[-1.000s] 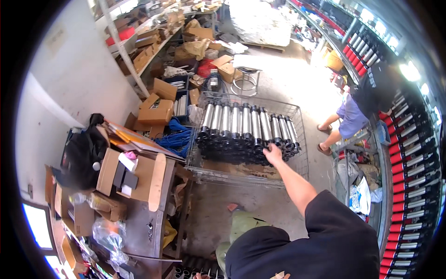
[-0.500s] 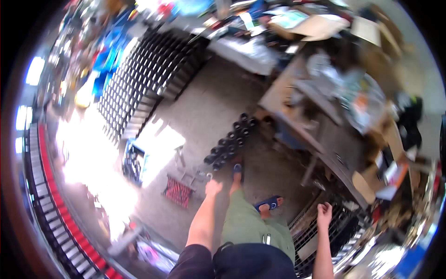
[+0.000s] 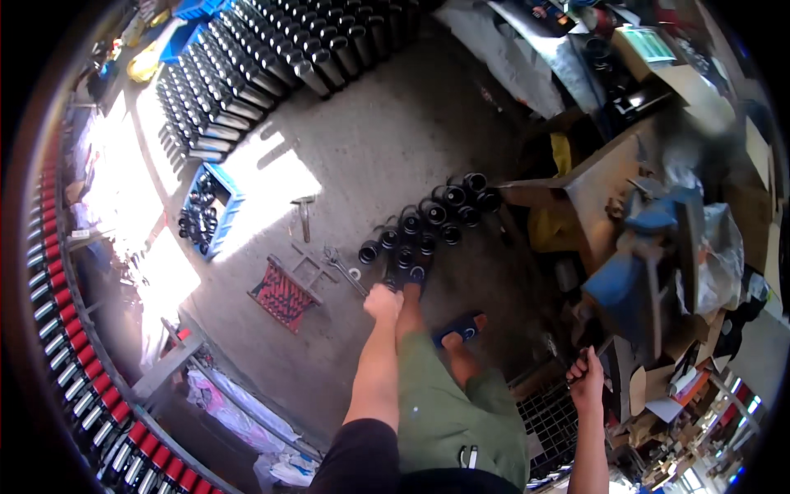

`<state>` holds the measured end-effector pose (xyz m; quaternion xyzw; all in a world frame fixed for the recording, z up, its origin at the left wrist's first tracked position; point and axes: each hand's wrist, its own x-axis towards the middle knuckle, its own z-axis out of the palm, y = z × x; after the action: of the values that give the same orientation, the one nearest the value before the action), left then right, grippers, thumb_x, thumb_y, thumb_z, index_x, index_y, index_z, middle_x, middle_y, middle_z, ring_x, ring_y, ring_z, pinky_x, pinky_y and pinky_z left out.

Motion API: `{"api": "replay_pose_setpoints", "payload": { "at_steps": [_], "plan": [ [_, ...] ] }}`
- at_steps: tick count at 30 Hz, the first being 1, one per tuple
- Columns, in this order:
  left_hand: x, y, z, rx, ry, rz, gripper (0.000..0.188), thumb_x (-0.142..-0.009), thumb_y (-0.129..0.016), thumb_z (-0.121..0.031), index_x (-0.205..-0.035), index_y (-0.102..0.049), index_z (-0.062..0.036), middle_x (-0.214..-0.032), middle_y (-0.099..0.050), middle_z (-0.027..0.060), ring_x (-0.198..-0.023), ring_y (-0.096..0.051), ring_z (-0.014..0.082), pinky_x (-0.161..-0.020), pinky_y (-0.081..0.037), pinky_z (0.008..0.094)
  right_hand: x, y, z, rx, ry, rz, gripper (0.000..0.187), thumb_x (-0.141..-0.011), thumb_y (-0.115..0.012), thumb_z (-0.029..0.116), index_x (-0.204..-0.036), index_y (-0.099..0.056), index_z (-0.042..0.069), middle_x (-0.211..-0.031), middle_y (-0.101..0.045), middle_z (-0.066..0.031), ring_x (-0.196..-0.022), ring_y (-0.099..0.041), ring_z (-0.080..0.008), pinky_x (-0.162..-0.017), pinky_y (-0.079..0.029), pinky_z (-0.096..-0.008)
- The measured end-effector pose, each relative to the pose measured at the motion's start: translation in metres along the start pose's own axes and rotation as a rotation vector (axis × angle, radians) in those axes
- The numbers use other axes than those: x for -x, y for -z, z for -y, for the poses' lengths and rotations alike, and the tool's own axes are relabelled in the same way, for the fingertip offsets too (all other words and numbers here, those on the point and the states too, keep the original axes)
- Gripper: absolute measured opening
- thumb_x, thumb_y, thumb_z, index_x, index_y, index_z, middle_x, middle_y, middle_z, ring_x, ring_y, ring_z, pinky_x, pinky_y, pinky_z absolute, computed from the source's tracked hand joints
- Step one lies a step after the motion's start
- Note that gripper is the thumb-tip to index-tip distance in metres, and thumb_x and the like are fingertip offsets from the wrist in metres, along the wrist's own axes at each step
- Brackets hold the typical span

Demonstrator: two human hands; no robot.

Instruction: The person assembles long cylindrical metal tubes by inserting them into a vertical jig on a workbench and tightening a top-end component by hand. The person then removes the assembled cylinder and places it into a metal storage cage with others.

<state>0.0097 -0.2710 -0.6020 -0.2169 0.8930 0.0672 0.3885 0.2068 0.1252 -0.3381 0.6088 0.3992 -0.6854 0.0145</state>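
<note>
The black tubes (image 3: 428, 218) stand upright in a loose cluster on the concrete floor (image 3: 387, 140), just ahead of the person's front foot in a blue sandal (image 3: 414, 276) and close beside the leg of a workbench (image 3: 609, 177). The left hand (image 3: 383, 301) hangs above the near end of that cluster, curled into a loose fist with nothing visible in it; whether it touches a tube cannot be told. A spanner (image 3: 344, 270) lies on the floor just left of the hand, with a hammer (image 3: 303, 216) a little farther off and a red-and-black rack (image 3: 282, 295) nearby. The right hand (image 3: 586, 380) is out to the side, its fingers wrapped around the top rim of a wire cage (image 3: 547, 428), low on the right and well apart from the tubes. A blue vise (image 3: 638, 267) sits on the bench above that hand. Farther away, a blue crate (image 3: 216, 210) of dark parts rests in a patch of sunlight, and long rows of dark tubes (image 3: 247, 74) fill the upper left. A curved line of red-and-silver cylinders (image 3: 62, 329) runs along the left edge.
</note>
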Motion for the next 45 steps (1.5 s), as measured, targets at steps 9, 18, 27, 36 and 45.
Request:
{"api": "replay_pose_setpoints", "payload": {
  "at_steps": [9, 18, 27, 36, 45],
  "plan": [
    [0.362, 0.255, 0.229, 0.63, -0.456, 0.472, 0.043, -0.07, -0.088, -0.012, -0.104, -0.067, 0.0032, -0.092, -0.07, 0.0059, -0.078, -0.066, 0.0141, -0.069, -0.053, 0.0294, 0.042, 0.128, -0.033, 0.322, 0.136, -0.143, 0.025, -0.098, -0.061, 0.028, -0.084, -0.062, 0.008, -0.063, -0.047, 0.0054, -0.05, -0.043, -0.0078, -0.046, -0.033, -0.0265],
    [0.506, 0.376, -0.07, 1.147, -1.607, -0.034, 0.054, -0.068, -0.077, -0.009, -0.115, -0.052, 0.0008, -0.104, -0.064, 0.0149, -0.098, -0.064, 0.0249, -0.093, -0.052, 0.0418, 0.116, 0.15, -0.073, 0.529, 0.449, -0.496, 0.055, -0.091, -0.069, 0.046, -0.065, -0.058, -0.001, -0.056, -0.051, -0.0046, -0.057, -0.049, -0.0137, -0.058, -0.041, -0.0363],
    [0.457, 0.393, -0.335, 1.268, -1.538, 0.182, 0.025, -0.075, -0.085, -0.017, -0.087, -0.07, -0.0021, -0.083, -0.069, 0.0016, -0.077, -0.061, 0.0136, -0.074, -0.049, 0.031, 0.197, 0.148, -0.11, 0.534, 0.584, -0.71, 0.053, -0.09, -0.069, 0.046, -0.064, -0.058, 0.001, -0.052, -0.047, -0.0144, -0.047, -0.049, -0.0214, -0.051, -0.038, -0.0401],
    [0.47, 0.386, -0.408, 1.032, -1.379, 0.151, 0.045, -0.068, -0.093, -0.024, -0.098, -0.069, 0.0001, -0.09, -0.072, 0.004, -0.081, -0.064, 0.0148, -0.079, -0.051, 0.0319, 0.244, 0.09, -0.109, 0.449, 0.687, -0.775, 0.046, -0.091, -0.07, 0.038, -0.066, -0.058, 0.001, -0.052, -0.044, -0.0121, -0.048, -0.042, -0.0174, -0.049, -0.036, -0.0383],
    [0.472, 0.367, -0.334, 0.578, -1.862, 0.479, 0.046, -0.061, -0.085, -0.009, -0.104, -0.068, -0.0038, -0.096, -0.072, 0.0041, -0.087, -0.064, 0.0108, -0.083, -0.053, 0.0293, 0.287, 0.078, -0.057, 0.378, 0.728, -0.699, 0.042, -0.089, -0.072, 0.029, -0.064, -0.055, -0.001, -0.05, -0.042, -0.0085, -0.049, -0.041, -0.0126, -0.048, -0.033, -0.0353]
  ]
}}
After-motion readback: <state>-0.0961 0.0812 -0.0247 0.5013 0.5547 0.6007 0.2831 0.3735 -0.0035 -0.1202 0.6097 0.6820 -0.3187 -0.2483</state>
